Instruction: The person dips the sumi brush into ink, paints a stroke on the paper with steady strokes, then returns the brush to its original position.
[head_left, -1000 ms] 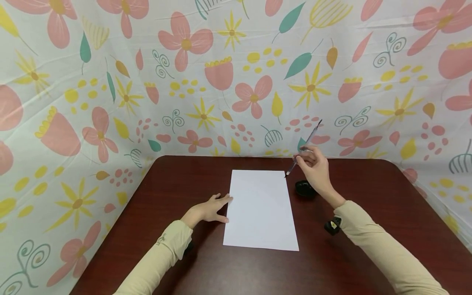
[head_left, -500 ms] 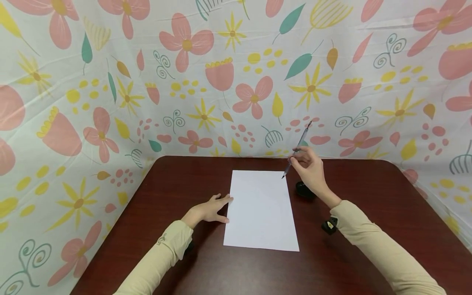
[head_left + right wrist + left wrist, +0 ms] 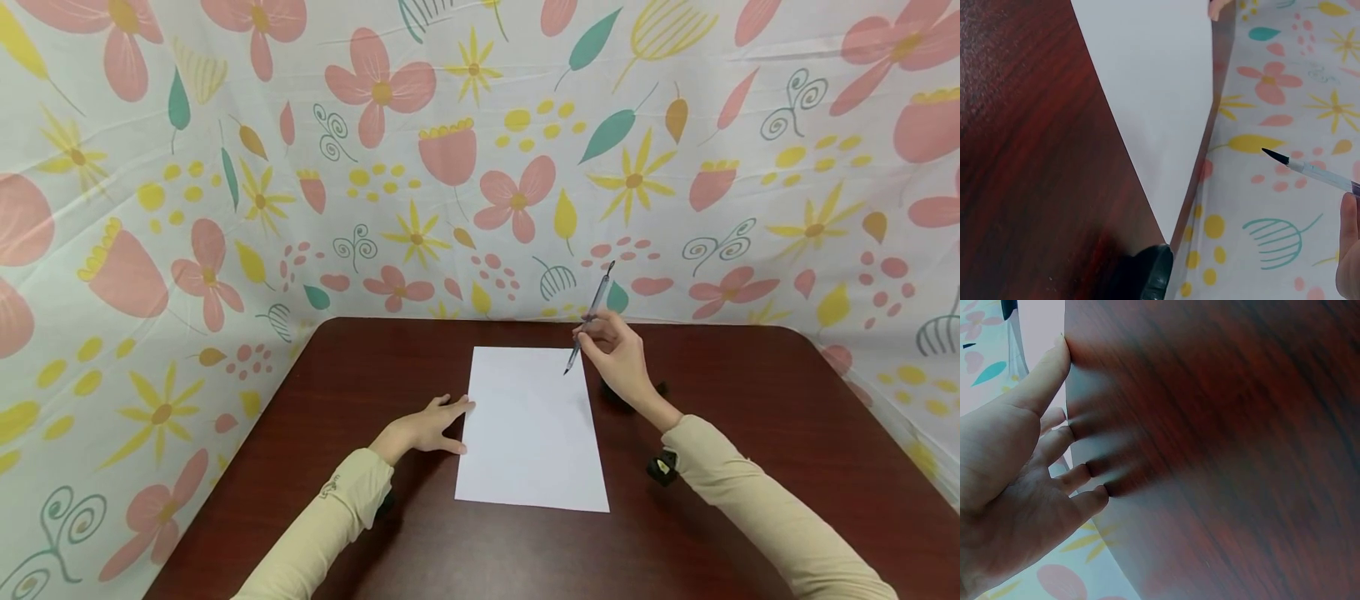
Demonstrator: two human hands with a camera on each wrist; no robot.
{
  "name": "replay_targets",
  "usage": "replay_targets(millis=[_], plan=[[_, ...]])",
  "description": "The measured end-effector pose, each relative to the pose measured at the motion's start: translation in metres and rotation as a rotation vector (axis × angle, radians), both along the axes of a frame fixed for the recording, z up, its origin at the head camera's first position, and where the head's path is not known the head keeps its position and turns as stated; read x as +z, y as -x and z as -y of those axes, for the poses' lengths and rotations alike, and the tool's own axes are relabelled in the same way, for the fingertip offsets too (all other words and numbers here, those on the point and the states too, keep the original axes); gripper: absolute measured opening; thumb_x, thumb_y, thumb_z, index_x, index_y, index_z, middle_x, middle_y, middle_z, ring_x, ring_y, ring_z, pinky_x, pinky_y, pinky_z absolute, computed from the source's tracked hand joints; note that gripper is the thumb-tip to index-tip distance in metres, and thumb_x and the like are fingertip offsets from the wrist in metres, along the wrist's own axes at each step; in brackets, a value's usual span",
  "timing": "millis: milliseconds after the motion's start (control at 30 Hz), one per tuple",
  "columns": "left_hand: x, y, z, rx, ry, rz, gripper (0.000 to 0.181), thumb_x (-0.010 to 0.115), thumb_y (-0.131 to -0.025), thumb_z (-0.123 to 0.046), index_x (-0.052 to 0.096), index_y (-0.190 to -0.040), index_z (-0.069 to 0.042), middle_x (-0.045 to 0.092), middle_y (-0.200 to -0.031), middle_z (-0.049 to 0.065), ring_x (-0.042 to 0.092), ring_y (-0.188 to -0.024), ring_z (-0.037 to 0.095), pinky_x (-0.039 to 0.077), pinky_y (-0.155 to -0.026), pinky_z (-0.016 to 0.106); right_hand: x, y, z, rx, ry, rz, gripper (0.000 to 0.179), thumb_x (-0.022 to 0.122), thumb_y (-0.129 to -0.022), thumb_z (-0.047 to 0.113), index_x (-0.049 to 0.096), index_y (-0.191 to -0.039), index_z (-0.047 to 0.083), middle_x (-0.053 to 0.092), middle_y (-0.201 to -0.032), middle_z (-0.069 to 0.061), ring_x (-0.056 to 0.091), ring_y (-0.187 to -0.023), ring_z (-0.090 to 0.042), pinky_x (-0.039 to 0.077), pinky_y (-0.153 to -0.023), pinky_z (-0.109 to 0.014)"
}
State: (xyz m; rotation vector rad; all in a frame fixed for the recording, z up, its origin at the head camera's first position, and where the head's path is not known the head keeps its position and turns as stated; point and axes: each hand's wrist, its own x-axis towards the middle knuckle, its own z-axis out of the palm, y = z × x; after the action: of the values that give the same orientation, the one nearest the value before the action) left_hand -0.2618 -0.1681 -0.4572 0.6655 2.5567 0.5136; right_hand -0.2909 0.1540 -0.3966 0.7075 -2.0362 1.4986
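A blank white sheet of paper [image 3: 528, 433] lies on the dark red-brown table. My left hand [image 3: 427, 427] rests at its left edge, fingers spread and fingertips touching the paper; in the left wrist view the thumb and fingers [image 3: 1054, 447] reach to the sheet's edge. Above the paper's upper right corner, my right hand [image 3: 618, 358] pinches a slim pen [image 3: 597, 296] between thumb and fingers. The pen is tilted, its lower black tip over the sheet; whether it touches cannot be told. In the right wrist view the pen's black tip [image 3: 1275, 156] shows clearly.
A black rounded object [image 3: 617, 395] sits right of the paper, partly hidden behind my right hand; it also shows low in the right wrist view. The wooden table [image 3: 750, 400] meets a flower-patterned cloth [image 3: 480, 167] at the back and left.
My right hand with the pen has moved left and slightly down, bringing the lower tip from the paper's right corner to over the sheet. The left hand has stayed in place.
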Motion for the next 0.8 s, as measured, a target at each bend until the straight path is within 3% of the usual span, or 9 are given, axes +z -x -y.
replay_targets(millis=[267,800], plan=[[-0.002,0.001,0.0,-0.001,0.004,-0.004,0.079,0.066,-0.092,-0.032,0.022,-0.155,-0.012,0.011,-0.163,0.01,0.005,-0.149,0.04,0.025,-0.114,0.058,-0.006,0.0,0.01,0.022,-0.011,-0.012,0.026,0.06,-0.088,-0.011,0.055,-0.114,-0.012,0.068,-0.095,-0.03,0.066,-0.085,-0.04,0.055,-0.074,-0.016],[0.0,0.0,0.0,-0.007,-0.014,-0.002,0.079,0.066,-0.092,-0.03,0.022,-0.154,-0.01,0.011,-0.163,0.012,0.005,-0.149,0.041,0.024,-0.114,0.059,-0.018,0.002,0.023,0.079,-0.018,0.013,0.028,0.06,-0.088,-0.01,0.054,-0.116,-0.013,0.066,-0.102,-0.027,0.066,-0.088,-0.039,0.056,-0.072,-0.02]])
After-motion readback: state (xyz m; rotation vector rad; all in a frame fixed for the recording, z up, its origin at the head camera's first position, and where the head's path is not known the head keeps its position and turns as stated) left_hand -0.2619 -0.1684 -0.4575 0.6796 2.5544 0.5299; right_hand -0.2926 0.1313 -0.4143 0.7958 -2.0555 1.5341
